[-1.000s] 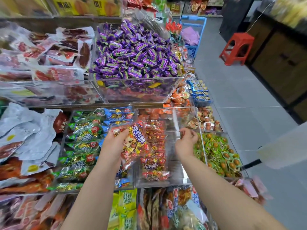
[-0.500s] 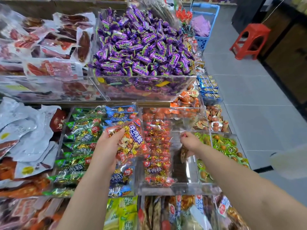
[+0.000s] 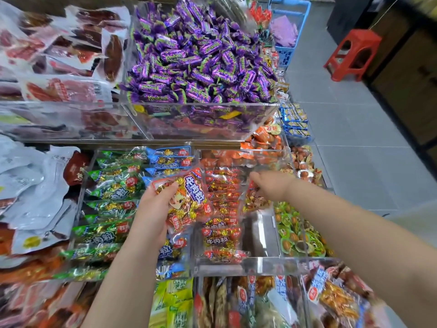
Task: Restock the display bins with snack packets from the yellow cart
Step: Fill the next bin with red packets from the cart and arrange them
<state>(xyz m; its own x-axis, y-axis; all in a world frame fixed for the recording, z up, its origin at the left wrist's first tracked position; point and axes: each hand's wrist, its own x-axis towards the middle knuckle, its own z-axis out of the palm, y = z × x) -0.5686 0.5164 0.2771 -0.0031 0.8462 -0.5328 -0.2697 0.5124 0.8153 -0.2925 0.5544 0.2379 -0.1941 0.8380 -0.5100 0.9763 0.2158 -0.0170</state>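
My left grip (image 3: 153, 209) holds red snack packet (image 3: 189, 197) mid-body, likely light, crinkly, slippery; right grip (image 3: 272, 187) pinches second packet (image 3: 255, 201) by its edge.

This is a shop. Clear display bins (image 3: 198, 119) hold purple candies (image 3: 198, 60) and many snack packets (image 3: 220, 216). A blue shopping basket (image 3: 289, 31) stands on the floor.

Body in view: two forearms, two hands.
Left forearm (image 3: 118, 280): bare from the wrist to the bottom edge of frame.
Right forearm (image 3: 343, 233): bare from the wrist to the lower right corner; it looks wider toward the edge, which is wide-angle stretch.
Left hand (image 3: 151, 209): bare, back of hand and thumb showing, sharp.
Right hand (image 3: 269, 185): bare, slightly motion-blurred; fingers (image 3: 255, 178) too smeared to tell apart.
Both wrists bare.
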